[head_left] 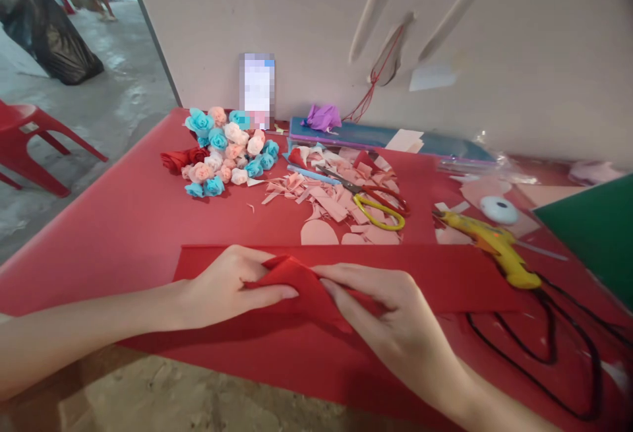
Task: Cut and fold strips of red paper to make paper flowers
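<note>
Between both hands, over the front of the red table, is a folded piece of red paper (301, 280). My left hand (232, 290) pinches its left side, thumb on top and fingers partly hidden behind. My right hand (380, 300) grips the right side between thumb and fingers. A long red sheet (445, 280) lies flat beneath and behind the hands. Past it are scissors (366, 198) with one red and one yellow handle loop, resting on a heap of pink paper scraps (326, 201). The yellow glue gun (494, 244) lies to the right.
A bunch of paper flowers (232, 148) stands at the back left, before a propped, blurred phone (257, 89). Along the wall lies a blue case (370, 135) with a crumpled purple paper (324, 117). A black cable (548, 353) loops at right, near a green sheet (593, 241).
</note>
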`<act>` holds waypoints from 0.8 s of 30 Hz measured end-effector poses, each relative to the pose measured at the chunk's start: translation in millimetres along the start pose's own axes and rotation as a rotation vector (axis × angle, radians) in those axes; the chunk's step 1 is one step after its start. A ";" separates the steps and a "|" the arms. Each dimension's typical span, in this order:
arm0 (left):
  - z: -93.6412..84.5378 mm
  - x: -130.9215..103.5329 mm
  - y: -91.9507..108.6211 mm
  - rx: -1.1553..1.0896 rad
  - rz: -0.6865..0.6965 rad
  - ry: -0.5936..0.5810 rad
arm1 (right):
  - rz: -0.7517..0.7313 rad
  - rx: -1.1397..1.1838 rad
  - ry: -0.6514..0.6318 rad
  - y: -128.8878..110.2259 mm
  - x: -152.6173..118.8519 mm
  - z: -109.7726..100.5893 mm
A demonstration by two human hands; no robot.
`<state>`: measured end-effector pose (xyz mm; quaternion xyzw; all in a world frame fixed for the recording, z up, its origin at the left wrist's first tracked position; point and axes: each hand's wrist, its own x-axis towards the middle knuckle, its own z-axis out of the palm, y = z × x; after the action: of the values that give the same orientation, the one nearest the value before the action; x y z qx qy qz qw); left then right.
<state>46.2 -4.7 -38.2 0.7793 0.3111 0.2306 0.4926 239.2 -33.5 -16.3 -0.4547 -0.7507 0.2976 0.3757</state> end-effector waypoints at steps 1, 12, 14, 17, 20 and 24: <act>0.2 0.1 0.2 -0.007 -0.005 0.004 | 0.002 -0.007 0.010 -0.2 -0.2 0.2; 2.5 -1.0 2.6 -0.043 -0.011 0.054 | -0.004 -0.069 0.050 1.7 -2.9 2.9; 2.7 -1.3 2.4 -0.063 -0.010 0.053 | -0.021 -0.074 0.055 1.0 -2.7 3.6; 3.1 -0.9 2.2 -0.081 -0.018 0.049 | -0.055 -0.096 0.082 -0.4 -2.7 5.2; 3.5 -0.2 1.8 -0.045 -0.035 0.044 | -0.051 -0.120 0.104 -1.5 -2.1 6.5; 3.0 -0.4 1.7 -0.011 -0.024 0.036 | -0.020 -0.112 0.112 -2.9 -0.9 6.0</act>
<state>48.3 -7.4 -37.9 0.7686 0.3282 0.2404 0.4938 233.1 -36.1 -17.6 -0.4834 -0.7485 0.2256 0.3940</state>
